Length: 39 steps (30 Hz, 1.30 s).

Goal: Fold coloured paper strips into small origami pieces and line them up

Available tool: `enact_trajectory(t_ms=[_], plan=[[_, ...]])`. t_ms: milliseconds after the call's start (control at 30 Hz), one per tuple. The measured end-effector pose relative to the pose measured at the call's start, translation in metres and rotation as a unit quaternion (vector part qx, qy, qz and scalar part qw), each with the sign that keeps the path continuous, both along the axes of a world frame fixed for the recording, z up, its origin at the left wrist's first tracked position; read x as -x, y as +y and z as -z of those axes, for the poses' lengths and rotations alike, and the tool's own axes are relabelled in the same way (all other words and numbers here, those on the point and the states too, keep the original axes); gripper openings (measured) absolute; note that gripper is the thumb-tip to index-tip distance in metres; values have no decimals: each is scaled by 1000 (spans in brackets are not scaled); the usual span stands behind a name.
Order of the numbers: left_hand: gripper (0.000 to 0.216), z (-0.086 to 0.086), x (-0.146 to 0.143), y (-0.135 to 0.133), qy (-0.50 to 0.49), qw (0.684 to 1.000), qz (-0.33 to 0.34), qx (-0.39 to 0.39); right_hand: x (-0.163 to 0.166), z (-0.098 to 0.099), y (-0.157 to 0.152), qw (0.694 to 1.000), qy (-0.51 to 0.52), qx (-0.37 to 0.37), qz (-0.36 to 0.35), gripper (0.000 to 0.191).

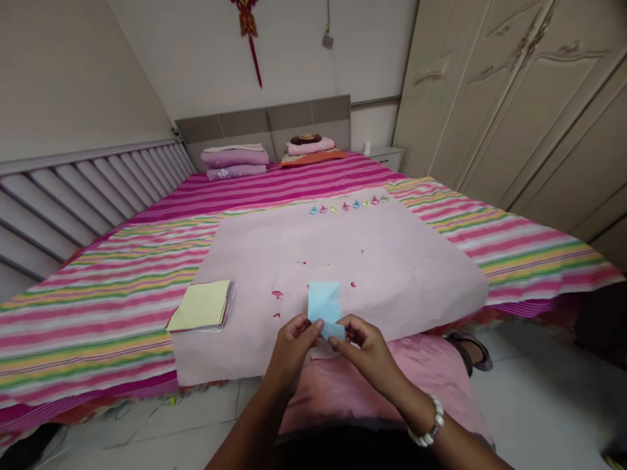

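Note:
A light blue sheet of paper (324, 299), creased and with its lower part folded up, is held upright near the front edge of the pale sheet. My left hand (298, 336) pinches its lower left side between thumb and fingers. On the lower right, my right hand (361, 339) grips the folded flap, thumb in front. A beaded bracelet (431, 424) circles my right wrist. Small red paper scraps (277, 294) lie around the blue paper. Off to the left is a stack of square paper (203, 305) with a yellow sheet on top.
A large pale sheet (255, 241) covers the middle of the striped bed (88, 294). Along its far edge stand several small folded paper pieces (345, 206) in a row. A pink cushion (431, 372) lies under my forearms. Folded bedding (235, 156) sits by the headboard (225, 127).

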<state>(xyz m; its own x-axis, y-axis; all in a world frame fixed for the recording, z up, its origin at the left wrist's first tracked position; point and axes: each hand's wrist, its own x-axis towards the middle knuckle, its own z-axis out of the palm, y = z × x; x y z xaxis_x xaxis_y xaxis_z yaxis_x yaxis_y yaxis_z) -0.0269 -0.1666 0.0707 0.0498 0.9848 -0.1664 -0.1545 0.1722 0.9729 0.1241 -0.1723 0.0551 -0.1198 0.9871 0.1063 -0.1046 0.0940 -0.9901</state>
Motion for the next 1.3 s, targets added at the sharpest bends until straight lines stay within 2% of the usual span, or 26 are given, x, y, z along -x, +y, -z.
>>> enact_trajectory(t_ms=[67,200,233,400,500,600,733,867,967,1167,1300], plan=[[23,2,1,0,12,1000,-10,-3,2,0,-2,1000,23,6,-9,17],[25,2,1,-1,23,999,-22,-1,3,-1,0,995,94,30,14,64],[25,2,0,-1,30,999,-19,-1,3,-2,2,994,106,38,16,68],[26,-4,-4,-4,44,999,9,-13,1,-4,5,984,143,105,-31,26],[29,-7,-5,-5,44,999,-3,-25,2,-6,3,978,159,133,-21,25],[32,-5,-3,-4,56,998,-15,-33,3,-6,1,974,173,139,-44,26],[33,-3,-1,-5,58,998,13,-24,3,-6,3,970,199,129,-61,25],[29,-6,-4,-8,45,997,55,-9,3,-6,8,965,211,157,-21,27],[28,-9,-6,-9,43,997,58,-4,2,-5,10,961,213,175,6,28],[29,-6,-4,-7,35,998,48,13,0,-3,12,960,218,176,17,27],[27,-5,-1,-7,35,998,54,17,-4,-3,12,959,229,167,-9,24]])
